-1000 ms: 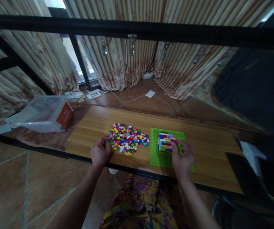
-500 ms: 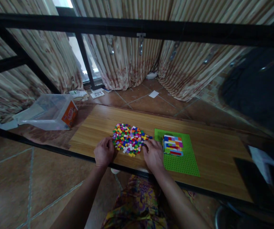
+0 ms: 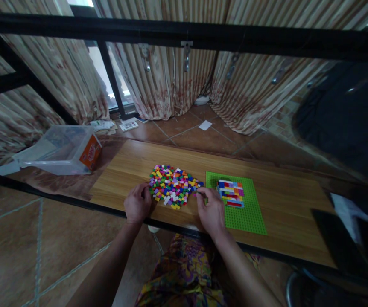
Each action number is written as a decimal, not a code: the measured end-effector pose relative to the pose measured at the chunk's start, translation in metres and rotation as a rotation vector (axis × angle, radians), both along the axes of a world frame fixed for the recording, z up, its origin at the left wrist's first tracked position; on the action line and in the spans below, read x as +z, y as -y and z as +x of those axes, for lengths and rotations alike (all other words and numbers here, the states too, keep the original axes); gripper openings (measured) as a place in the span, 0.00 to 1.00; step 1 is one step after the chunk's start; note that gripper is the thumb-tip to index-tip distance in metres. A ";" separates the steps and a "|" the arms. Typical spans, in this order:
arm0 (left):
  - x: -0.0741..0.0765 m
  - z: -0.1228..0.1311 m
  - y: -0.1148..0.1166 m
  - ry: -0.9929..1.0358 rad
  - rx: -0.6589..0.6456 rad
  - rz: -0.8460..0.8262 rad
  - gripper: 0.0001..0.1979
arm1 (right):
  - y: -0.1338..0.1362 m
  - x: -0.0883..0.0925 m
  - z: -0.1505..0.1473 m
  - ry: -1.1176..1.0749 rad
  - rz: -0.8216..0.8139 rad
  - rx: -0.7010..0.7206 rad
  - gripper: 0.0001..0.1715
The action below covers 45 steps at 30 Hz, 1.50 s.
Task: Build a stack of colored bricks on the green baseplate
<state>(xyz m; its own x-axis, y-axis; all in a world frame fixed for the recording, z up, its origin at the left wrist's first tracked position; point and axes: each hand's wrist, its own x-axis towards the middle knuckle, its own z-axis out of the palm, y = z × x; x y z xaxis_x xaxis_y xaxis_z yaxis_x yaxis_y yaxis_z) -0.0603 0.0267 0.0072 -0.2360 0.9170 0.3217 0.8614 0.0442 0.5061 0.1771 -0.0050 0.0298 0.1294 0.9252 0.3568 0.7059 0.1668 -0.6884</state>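
A pile of small toy building bricks (image 3: 173, 183) in many colours lies on the wooden board. My left hand (image 3: 137, 204) rests at the pile's left edge, its fingers curled closed; what they hold, if anything, is hidden. Off the pile's right side, my right hand (image 3: 211, 209) is closed in a pinch, thumb and fingertips together. Anything in that pinch is too small to name. Just beyond this hand, a block of joined bricks (image 3: 232, 194) in rows of several colours stands on a green studded baseplate (image 3: 251, 219), which the hand partly covers.
The wooden board (image 3: 286, 204) carries the bricks and baseplate. A clear plastic box (image 3: 65, 147) with an orange label sits to the left. A black metal bar (image 3: 171, 36) crosses at the back, before striped curtains (image 3: 174, 81). A dark flat object (image 3: 339, 238) lies at the right end.
My right hand has drawn back a little from the pile, to the right, with its fingers pinched. The left hand stays by the pile. The whole view has shifted slightly.
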 end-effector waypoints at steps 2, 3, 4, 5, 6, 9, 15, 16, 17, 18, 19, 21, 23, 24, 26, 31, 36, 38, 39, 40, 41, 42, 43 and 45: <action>0.001 0.000 0.000 0.002 0.002 -0.001 0.11 | 0.009 0.005 0.006 -0.123 0.000 -0.016 0.13; 0.001 0.000 0.000 0.003 0.007 -0.001 0.11 | 0.015 0.007 0.010 -0.165 -0.008 -0.020 0.15; 0.001 0.000 0.000 0.005 0.014 -0.003 0.11 | 0.020 0.009 0.013 -0.192 -0.020 -0.023 0.15; 0.000 0.000 0.000 0.006 0.022 -0.007 0.11 | 0.025 0.010 0.016 -0.209 -0.036 -0.024 0.16; 0.000 0.000 0.000 0.007 0.030 -0.011 0.11 | 0.031 0.010 0.020 -0.222 -0.054 -0.026 0.16; 0.000 0.000 0.000 0.009 0.046 -0.021 0.10 | 0.044 0.006 0.029 -0.273 -0.107 -0.052 0.16; 0.002 0.000 -0.001 0.023 0.037 -0.020 0.11 | 0.054 -0.002 0.056 -0.365 -0.134 -0.213 0.17; 0.002 0.000 -0.001 0.017 0.040 -0.026 0.11 | 0.052 -0.002 0.062 -0.349 -0.110 -0.240 0.17; 0.002 0.000 -0.001 0.013 0.044 -0.030 0.11 | 0.051 -0.001 0.067 -0.323 -0.077 -0.263 0.17; 0.002 0.000 -0.001 0.012 0.047 -0.032 0.11 | 0.048 0.000 0.071 -0.288 -0.033 -0.285 0.16; 0.003 0.000 -0.001 0.013 0.050 -0.032 0.11 | 0.045 0.000 0.076 -0.253 0.014 -0.301 0.15; 0.003 0.000 -0.001 0.017 0.051 -0.030 0.11 | 0.040 -0.001 0.082 -0.208 0.094 -0.333 0.14; 0.003 -0.001 -0.001 0.014 0.049 -0.024 0.11 | 0.035 -0.006 0.085 -0.203 0.124 -0.378 0.13; 0.003 -0.001 -0.001 0.011 0.045 -0.020 0.11 | 0.033 -0.009 0.085 -0.211 0.119 -0.401 0.13; 0.003 -0.001 -0.001 0.009 0.039 -0.020 0.11 | 0.030 -0.015 0.086 -0.237 0.099 -0.432 0.13; 0.004 0.000 -0.001 0.005 0.047 -0.042 0.12 | 0.027 -0.026 0.087 -0.307 0.085 -0.460 0.13; 0.006 0.001 0.000 0.009 0.049 -0.031 0.12 | 0.025 -0.029 0.089 -0.343 0.105 -0.463 0.13; 0.007 0.001 0.000 0.012 0.048 -0.026 0.12 | 0.024 -0.030 0.089 -0.351 0.116 -0.469 0.13; 0.007 0.001 0.000 0.012 0.046 -0.026 0.11 | 0.024 -0.030 0.089 -0.354 0.120 -0.470 0.13; 0.006 0.001 0.000 0.011 0.047 -0.026 0.11 | 0.023 -0.029 0.089 -0.354 0.123 -0.469 0.13; 0.006 0.001 0.000 0.006 0.049 -0.028 0.11 | 0.023 -0.029 0.089 -0.350 0.123 -0.467 0.13; 0.006 0.001 -0.001 0.002 0.051 -0.032 0.12 | 0.023 -0.028 0.089 -0.346 0.121 -0.464 0.13; 0.006 0.000 -0.001 -0.003 0.053 -0.036 0.12 | 0.023 -0.028 0.089 -0.345 0.115 -0.462 0.13; 0.005 0.000 -0.001 -0.009 0.054 -0.044 0.12 | 0.023 -0.027 0.090 -0.357 0.099 -0.458 0.13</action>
<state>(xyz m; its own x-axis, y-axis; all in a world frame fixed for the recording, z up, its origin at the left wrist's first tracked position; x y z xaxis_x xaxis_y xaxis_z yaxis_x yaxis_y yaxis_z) -0.0604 0.0277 0.0122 -0.2828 0.9164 0.2834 0.8616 0.1129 0.4948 0.2672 -0.0276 0.0027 0.6363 0.7110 0.2993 0.4484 -0.0251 -0.8935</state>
